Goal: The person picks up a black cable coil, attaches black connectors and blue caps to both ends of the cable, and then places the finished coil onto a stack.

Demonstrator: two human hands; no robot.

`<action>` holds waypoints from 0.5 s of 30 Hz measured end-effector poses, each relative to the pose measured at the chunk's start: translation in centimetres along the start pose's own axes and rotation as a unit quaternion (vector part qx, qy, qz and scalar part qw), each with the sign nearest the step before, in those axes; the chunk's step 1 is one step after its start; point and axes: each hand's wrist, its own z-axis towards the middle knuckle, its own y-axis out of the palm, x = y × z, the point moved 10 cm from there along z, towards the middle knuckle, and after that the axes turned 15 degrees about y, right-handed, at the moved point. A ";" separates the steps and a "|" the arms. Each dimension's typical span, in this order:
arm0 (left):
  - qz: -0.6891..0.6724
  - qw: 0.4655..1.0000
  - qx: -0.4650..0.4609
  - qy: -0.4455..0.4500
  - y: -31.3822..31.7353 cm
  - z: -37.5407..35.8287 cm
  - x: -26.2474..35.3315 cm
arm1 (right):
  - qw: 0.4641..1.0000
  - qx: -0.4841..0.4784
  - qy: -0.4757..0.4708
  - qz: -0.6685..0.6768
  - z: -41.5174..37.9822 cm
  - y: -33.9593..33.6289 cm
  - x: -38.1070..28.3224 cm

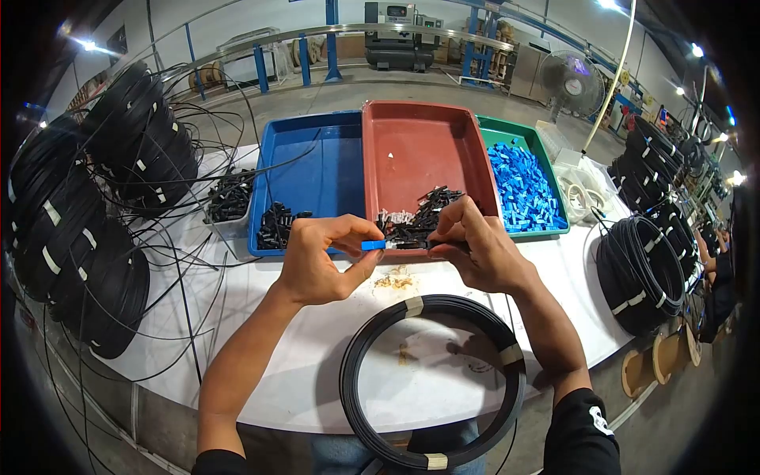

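Observation:
Between the thumb and index finger of my left hand [328, 257] is a small blue plastic connector housing [373, 245]. My right hand [479, 249] pinches the black end piece of a cable [433, 244], and a thin pale tip points from it toward the blue housing. Both hands are raised over the table near the front of the red tray [427, 150]. Below them lies a coil of black cable [348, 372], bound with pale tape and overhanging the table's front edge.
Small black parts fill corners of the blue tray [313, 182] and red tray; blue pieces [522, 186] fill the green tray [560, 230]. Black cable coils stand stacked at left [59, 229] and right [641, 273]. Loose cable strands cross the left side. A fan [571, 83] stands behind.

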 end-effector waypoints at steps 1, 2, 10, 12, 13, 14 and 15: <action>0.000 1.000 -0.007 -0.004 0.1 0.0 0.0 | 1.000 -0.008 0.000 0.007 0.0 0.1 -0.1; 0.001 1.000 -0.015 -0.007 0.3 -0.1 0.0 | 1.000 -0.015 -0.001 0.013 -0.1 0.3 -0.1; -0.001 1.000 -0.023 -0.002 0.9 -0.5 -0.3 | 0.999 -0.034 0.020 0.015 0.0 1.0 0.5; -0.001 1.000 -0.025 -0.007 1.0 -0.5 -0.2 | 0.999 -0.035 0.022 0.015 0.0 1.2 0.6; 0.010 1.000 -0.027 0.003 1.1 -0.4 0.2 | 0.999 -0.036 0.016 0.006 0.0 1.4 0.4; 0.021 0.999 -0.029 0.014 1.3 -0.3 0.5 | 0.999 -0.037 0.010 -0.002 -0.1 1.6 0.3; 0.021 0.999 -0.030 0.014 1.5 -0.3 0.6 | 0.999 -0.037 0.011 -0.002 -0.1 1.7 0.1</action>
